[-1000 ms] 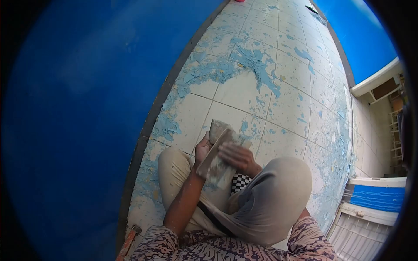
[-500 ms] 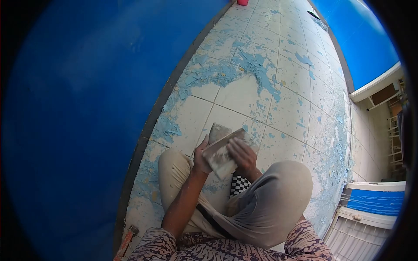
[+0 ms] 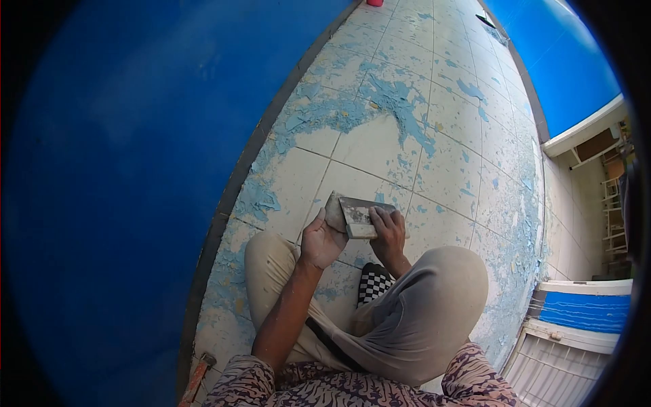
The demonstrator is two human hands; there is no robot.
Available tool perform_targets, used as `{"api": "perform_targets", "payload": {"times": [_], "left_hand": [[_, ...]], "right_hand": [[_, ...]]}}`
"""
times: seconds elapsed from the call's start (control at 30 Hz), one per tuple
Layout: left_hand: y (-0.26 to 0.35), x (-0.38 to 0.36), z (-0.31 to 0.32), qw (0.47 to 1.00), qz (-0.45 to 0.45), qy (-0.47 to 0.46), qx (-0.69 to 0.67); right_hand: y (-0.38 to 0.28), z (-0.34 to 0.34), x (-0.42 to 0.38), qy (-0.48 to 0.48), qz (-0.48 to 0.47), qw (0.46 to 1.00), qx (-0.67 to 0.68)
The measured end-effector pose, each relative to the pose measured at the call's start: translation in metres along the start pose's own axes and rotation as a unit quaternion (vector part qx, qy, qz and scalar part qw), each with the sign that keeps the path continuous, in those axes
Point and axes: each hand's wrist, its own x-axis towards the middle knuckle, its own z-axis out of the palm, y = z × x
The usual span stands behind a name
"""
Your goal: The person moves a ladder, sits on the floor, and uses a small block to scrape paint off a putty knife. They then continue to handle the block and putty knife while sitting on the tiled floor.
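Right hand: fingers curled around dusty plate, seemingly to steady it | left hand: palm spread, fingertips hidden — hold on grey slab cannot be told | plate: above tiled floor, overlapping slab — probably for backing

A blue wall with a dark grey baseboard runs along the left; pale blue paint flakes litter the white tile floor. At right stand another blue wall and a white grille.
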Motion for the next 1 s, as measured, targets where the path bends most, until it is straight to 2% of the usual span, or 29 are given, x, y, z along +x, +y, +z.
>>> {"api": "perform_targets", "payload": {"times": [0.03, 0.1, 0.17, 0.2, 0.23, 0.3, 0.37, 0.43, 0.5, 0.57, 0.63, 0.7, 0.77, 0.83, 0.9, 0.97, 1.0], "left_hand": [[0.003, 0.000, 0.001, 1.000, 0.000, -0.001, 0.001], [0.012, -0.005, 0.001, 0.984, -0.027, -0.020, 0.173], [0.011, -0.006, -0.001, 0.986, -0.037, -0.036, 0.157], [0.006, -0.004, 0.001, 0.991, -0.009, -0.003, 0.133], [0.004, -0.001, 0.005, 0.993, 0.020, 0.026, 0.111], [0.002, -0.003, 0.010, 0.997, 0.019, 0.027, 0.064], [0.006, -0.008, 0.012, 0.992, -0.005, -0.023, 0.124], [0.010, -0.004, 0.005, 0.992, -0.011, -0.027, 0.124], [0.008, -0.006, 0.002, 0.991, -0.018, -0.033, 0.128], [0.002, -0.004, 0.004, 0.995, 0.022, 0.027, 0.092], [0.007, -0.005, 0.008, 0.995, 0.022, 0.017, 0.098], [0.006, -0.005, 0.011, 0.995, 0.019, 0.011, 0.099], [0.004, -0.004, 0.010, 0.990, 0.030, 0.006, 0.135], [0.000, -0.005, 0.007, 0.993, 0.024, 0.008, 0.118], [0.004, -0.003, 0.008, 0.995, 0.020, 0.009, 0.101], [0.010, -0.007, 0.007, 0.987, 0.006, -0.013, 0.159], [0.008, -0.005, 0.007, 0.987, 0.004, -0.011, 0.157]], "right_hand": [[0.000, 0.001, -0.005, -0.001, 0.006, 1.000, -0.010], [-0.010, -0.009, -0.007, -0.004, -0.029, 0.999, 0.028], [-0.010, -0.012, -0.006, -0.043, -0.056, 0.997, 0.029], [-0.006, -0.005, -0.006, -0.040, -0.011, 0.999, 0.004], [-0.002, -0.001, -0.007, -0.037, -0.013, 0.999, 0.003], [0.007, 0.004, -0.009, -0.049, 0.044, 0.998, -0.007], [-0.002, 0.003, -0.016, -0.050, 0.039, 0.998, -0.001], [-0.012, -0.009, -0.015, -0.071, -0.026, 0.997, 0.023], [-0.006, -0.004, -0.015, -0.077, -0.005, 0.997, 0.011], [0.002, 0.003, -0.010, -0.089, 0.066, 0.994, -0.022], [-0.007, 0.000, -0.015, -0.083, 0.061, 0.995, -0.003], [-0.013, -0.004, -0.018, -0.059, -0.002, 0.998, 0.027], [-0.009, -0.002, -0.018, -0.084, 0.004, 0.996, 0.012], [-0.002, 0.006, -0.013, -0.125, 0.090, 0.988, 0.007], [-0.010, 0.000, -0.010, -0.108, 0.076, 0.991, 0.014], [-0.018, -0.008, -0.015, -0.085, -0.020, 0.995, 0.051], [-0.016, -0.005, -0.014, -0.084, -0.025, 0.995, 0.051]]}}
